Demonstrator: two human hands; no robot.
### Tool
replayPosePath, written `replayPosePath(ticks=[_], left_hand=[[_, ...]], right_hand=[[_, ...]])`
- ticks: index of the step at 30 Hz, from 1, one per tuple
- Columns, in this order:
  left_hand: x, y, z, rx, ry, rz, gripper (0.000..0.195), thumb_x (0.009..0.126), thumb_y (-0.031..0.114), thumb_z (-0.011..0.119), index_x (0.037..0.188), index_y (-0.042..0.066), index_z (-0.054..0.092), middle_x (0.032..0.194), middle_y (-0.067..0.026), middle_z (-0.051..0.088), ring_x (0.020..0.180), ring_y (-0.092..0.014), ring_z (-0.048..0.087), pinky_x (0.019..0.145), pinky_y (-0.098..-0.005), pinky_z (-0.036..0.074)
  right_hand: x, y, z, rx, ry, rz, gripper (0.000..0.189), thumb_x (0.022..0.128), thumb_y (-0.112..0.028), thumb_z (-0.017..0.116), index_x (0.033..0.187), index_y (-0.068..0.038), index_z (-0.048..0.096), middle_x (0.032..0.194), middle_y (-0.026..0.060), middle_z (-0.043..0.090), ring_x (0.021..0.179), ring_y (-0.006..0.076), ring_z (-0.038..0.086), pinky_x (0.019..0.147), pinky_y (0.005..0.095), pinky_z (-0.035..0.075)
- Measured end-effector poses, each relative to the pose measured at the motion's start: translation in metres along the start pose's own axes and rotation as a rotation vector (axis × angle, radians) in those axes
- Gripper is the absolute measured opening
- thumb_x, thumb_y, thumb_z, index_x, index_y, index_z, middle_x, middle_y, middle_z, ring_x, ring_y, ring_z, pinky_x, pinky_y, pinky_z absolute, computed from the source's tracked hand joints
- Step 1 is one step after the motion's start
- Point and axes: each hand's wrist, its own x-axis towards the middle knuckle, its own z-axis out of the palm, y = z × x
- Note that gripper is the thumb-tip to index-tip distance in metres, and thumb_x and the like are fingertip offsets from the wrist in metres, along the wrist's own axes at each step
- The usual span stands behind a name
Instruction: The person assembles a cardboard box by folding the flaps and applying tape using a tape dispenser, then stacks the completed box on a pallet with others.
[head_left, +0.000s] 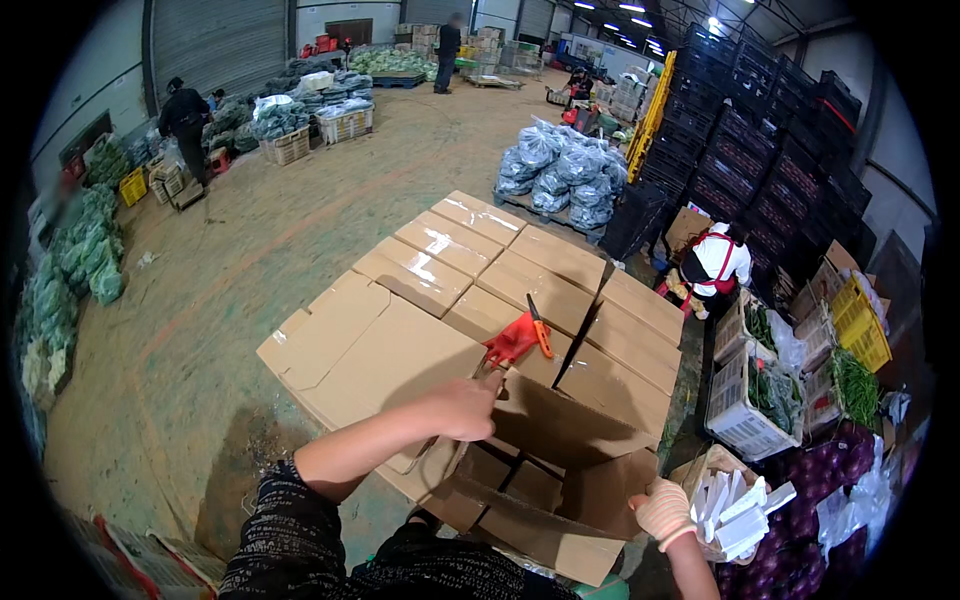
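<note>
An open cardboard box (555, 491) stands right in front of me with its flaps up. My left hand (472, 405) is at its upper left corner, fingers closed on a flap's edge. At the box's right wall, my right hand (660, 510), in a striped knit glove with bare fingertips, grips the cardboard edge. A flattened cardboard carton (360, 337) lies left of the box. Beyond my left hand, a red rubber glove (510, 341) and an orange-handled knife or saw (541, 330) rest on the taped cartons (540, 270).
Bagged produce (562, 165) sits on a pallet ahead. At right are a crouching person (716, 259), stacked black crates (735, 142), vegetable crates (757, 405), a basket of white strips (731, 502) and purple onions (810, 495). Other people stand farther off.
</note>
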Motion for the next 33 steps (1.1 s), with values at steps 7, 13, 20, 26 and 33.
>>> replayPosePath(ticks=[7, 13, 20, 26, 33], left_hand=[[0.043, 0.041, 0.055, 0.438, -0.023, -0.08, 0.04, 0.076, 0.023, 0.053, 0.103, -0.006, 0.049, 0.082, -0.0172, 0.062, 0.076, -0.032, 0.062, 0.066, -0.0386, 0.05], [0.024, 0.025, 0.051, 0.231, 0.014, 0.049, 0.048, 0.077, 0.041, 0.057, 0.093, -0.003, 0.052, 0.091, -0.0201, 0.059, 0.085, -0.033, 0.059, 0.07, -0.0378, 0.049], [0.002, -0.008, 0.031, 0.069, -0.219, 0.326, 0.081, 0.073, 0.062, 0.051, 0.112, -0.009, 0.045, 0.113, -0.0277, 0.046, 0.102, -0.039, 0.049, 0.088, -0.0401, 0.041], [-0.013, -0.017, 0.066, 0.242, -0.004, 0.547, 0.066, 0.071, 0.059, 0.056, 0.101, -0.001, 0.059, 0.114, -0.0212, 0.048, 0.103, -0.032, 0.049, 0.088, -0.034, 0.041], [0.005, -0.02, 0.064, -0.421, -0.075, 0.081, 0.042, 0.068, 0.041, 0.069, 0.08, 0.003, 0.058, 0.082, -0.0139, 0.057, 0.072, -0.029, 0.057, 0.065, -0.0372, 0.046]], right_hand=[[0.032, -0.042, -0.01, -0.004, -0.048, 0.105, 0.04, 0.072, -0.028, 0.055, 0.088, 0.008, 0.055, 0.081, 0.028, 0.059, 0.078, 0.0373, 0.06, 0.072, 0.0405, 0.048], [0.014, -0.034, -0.024, 0.881, -0.184, 0.172, 0.045, 0.07, -0.027, 0.068, 0.094, 0.005, 0.047, 0.074, 0.0193, 0.058, 0.058, 0.0254, 0.061, 0.047, 0.0359, 0.049], [0.015, -0.033, 0.001, 0.981, -0.327, 0.166, 0.035, 0.07, -0.023, 0.07, 0.078, 0.004, 0.05, 0.063, 0.0141, 0.057, 0.048, 0.0215, 0.059, 0.038, 0.0322, 0.047], [0.032, -0.04, 0.019, 0.744, -0.314, 0.16, 0.031, 0.069, -0.021, 0.07, 0.069, 0.004, 0.053, 0.053, 0.0114, 0.054, 0.042, 0.0208, 0.058, 0.038, 0.0319, 0.046], [0.04, 0.001, 0.057, 0.666, -0.115, -0.122, 0.03, 0.072, -0.027, 0.068, 0.071, 0.0, 0.055, 0.061, 0.0093, 0.057, 0.051, 0.0156, 0.054, 0.043, 0.0294, 0.045]])
